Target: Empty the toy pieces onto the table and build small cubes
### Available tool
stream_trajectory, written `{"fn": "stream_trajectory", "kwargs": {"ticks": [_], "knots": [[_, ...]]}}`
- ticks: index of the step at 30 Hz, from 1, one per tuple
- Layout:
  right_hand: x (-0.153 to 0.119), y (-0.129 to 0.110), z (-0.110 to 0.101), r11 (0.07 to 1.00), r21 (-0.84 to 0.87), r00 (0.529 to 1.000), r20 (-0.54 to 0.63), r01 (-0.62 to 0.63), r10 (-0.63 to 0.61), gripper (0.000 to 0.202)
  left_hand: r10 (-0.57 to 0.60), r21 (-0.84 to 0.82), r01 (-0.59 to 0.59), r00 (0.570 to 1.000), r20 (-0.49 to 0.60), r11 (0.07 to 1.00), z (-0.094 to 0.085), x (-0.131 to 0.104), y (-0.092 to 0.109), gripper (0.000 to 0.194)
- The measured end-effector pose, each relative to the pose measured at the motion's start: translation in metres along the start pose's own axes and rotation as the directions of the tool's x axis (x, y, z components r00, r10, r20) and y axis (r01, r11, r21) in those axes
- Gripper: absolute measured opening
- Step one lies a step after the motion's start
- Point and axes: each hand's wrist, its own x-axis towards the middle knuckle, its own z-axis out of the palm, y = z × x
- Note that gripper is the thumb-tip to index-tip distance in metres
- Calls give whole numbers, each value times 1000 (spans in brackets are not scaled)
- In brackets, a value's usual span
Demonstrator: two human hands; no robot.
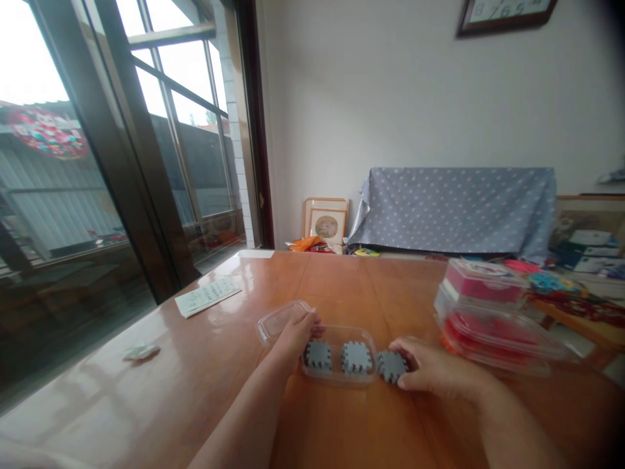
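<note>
A clear plastic container (336,382) stands on the table with two grey stacks of notched, puzzle-edged tiles inside, the left stack (319,355) and the middle stack (356,357). My left hand (299,333) grips the container's left end, its fingers curled at the rim. Just outside the right end, my right hand (424,369) pinches a third grey tile stack (392,367) between thumb and fingers. A clear plastic lid (273,323) lies left of the container, partly hidden behind my left hand.
Stacked clear boxes with pink (483,284) and red (488,335) contents stand at the table's right. Papers with writing (208,297) and a small crumpled item (141,352) lie on the left of the wooden table (342,273). Glass doors border the left side.
</note>
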Motion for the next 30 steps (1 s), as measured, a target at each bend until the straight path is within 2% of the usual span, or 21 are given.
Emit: {"fn": "stream_trajectory", "kwargs": {"ticks": [3,7,12,15,19,23,26,30], "knots": [[0,-5,-1,999,-32,1000,29,9,-9,35,-2,11,2,1000,3,1000,0,0,0,47],[-3,-3,-7,1000,28,1000,19,9,-9,35,9,-4,-9,1000,10,1000,0,0,1,43],[-4,-12,-15,992,68,992,-74,104,-99,41,19,-47,-18,1000,11,999,-1,-3,1,44],[2,-37,-12,985,16,977,-126,174,-170,46,25,-55,-24,1000,15,998,-2,-3,1,48],[14,-84,-2,969,-88,959,-147,231,-242,42,31,-82,-28,999,39,996,-4,-2,-1,52],[31,-123,13,948,-206,963,-68,241,-260,40,18,-114,-11,998,61,993,-6,0,-4,58],[46,-139,25,930,-270,964,-16,250,-264,42,35,-122,-26,997,69,992,-7,1,-5,58],[62,-145,39,911,-322,964,18,256,-265,45,48,-176,-34,996,73,984,-8,2,-6,53]]}}
